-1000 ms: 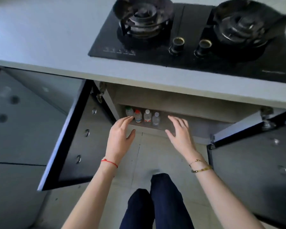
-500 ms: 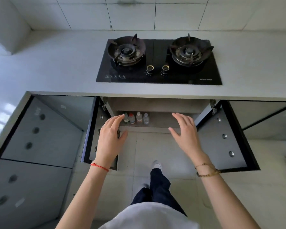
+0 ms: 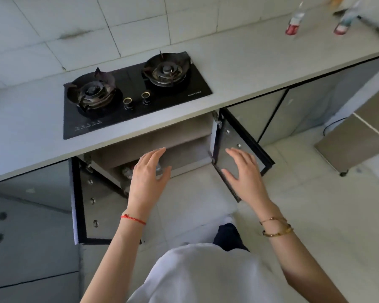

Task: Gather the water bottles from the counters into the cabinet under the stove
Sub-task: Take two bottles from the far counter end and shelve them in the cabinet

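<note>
The cabinet under the stove (image 3: 184, 136) stands with both doors swung out. Water bottles (image 3: 127, 171) stand on its floor at the left, mostly hidden behind my left hand (image 3: 148, 176). That hand is empty, fingers apart, hovering in front of the opening. My right hand (image 3: 242, 171), also empty and spread, hovers in front of the right door (image 3: 232, 149). Two more water bottles (image 3: 294, 20) (image 3: 345, 18) with red labels stand blurred on the counter (image 3: 239, 62) at the far right.
A black two-burner gas stove (image 3: 129, 95) is set into the grey counter. The left door (image 3: 90, 204) juts out over the tiled floor. A metal-clad appliance (image 3: 357, 141) stands on the floor at the right. My legs and white shirt fill the bottom.
My view has pulled back, risen and swung right, bringing the counter bottles into sight. Both hands stay empty and spread; the right one now lies in front of the right door.
</note>
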